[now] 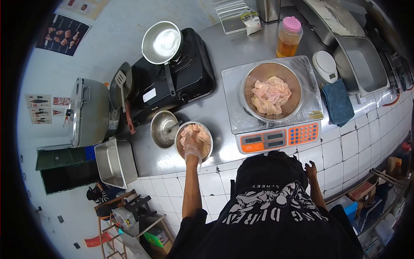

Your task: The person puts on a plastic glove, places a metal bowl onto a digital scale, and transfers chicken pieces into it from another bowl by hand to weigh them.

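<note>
The gloved left hand (192, 149) dips into a small steel bowl (178, 148) of raw chicken (202, 134), its grip impossible to tell; the right hand (311, 171) hangs loosely open; more meat (271, 96) sits in the scale's (277, 137) larger bowl (295, 86).

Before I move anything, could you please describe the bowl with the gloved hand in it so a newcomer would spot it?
Find the orange-fronted digital scale on the steel counter. Left of it, two small steel bowls sit side by side; choose the right-hand bowl. It holds raw meat and the left hand, whereas its neighbour holds a metal utensil.
</note>
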Demonstrator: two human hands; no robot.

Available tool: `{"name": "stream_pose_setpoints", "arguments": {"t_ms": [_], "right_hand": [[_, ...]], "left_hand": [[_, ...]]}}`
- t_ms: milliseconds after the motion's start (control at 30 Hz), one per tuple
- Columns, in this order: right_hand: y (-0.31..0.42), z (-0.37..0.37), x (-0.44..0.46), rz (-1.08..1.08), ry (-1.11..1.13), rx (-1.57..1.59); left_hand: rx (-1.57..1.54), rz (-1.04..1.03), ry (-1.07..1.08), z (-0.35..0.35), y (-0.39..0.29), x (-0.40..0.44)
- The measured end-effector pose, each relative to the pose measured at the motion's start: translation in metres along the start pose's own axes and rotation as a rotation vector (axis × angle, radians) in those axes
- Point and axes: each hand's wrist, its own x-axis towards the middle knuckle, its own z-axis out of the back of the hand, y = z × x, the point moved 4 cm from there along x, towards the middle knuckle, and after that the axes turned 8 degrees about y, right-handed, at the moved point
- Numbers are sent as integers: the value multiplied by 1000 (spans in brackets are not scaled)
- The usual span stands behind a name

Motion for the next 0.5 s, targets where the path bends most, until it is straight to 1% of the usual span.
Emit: {"name": "stream_pose_setpoints", "arguments": {"t_ms": [67,100,200,233,267,333,367,467,500], "right_hand": [[-7,-4,4,-10,-2,0],[2,-5,-4,-19,0,8],[-18,-3,28,69,-13,-25],[-3,-2,16,26,14,66],[15,-3,7,12,15,101],[32,-4,2,-49,50,124],[40,-2,-2,-40,52,120],[52,-2,-6,-21,67,99],[48,-2,-2,-20,72,94]], "left_hand": [[7,-52,-2,18,-17,-4],[-36,-44,-16,18,-14,-2],[-11,-163,-167,16,8,3],[-58,-253,-269,21,11,1],[-256,-248,-220,21,20,2],[-657,-223,-112,41,8,-12],[-592,-186,-168,57,3,-20],[-878,-69,-91,93,-7,-37],[-931,-155,-128,114,-27,-49]]}}
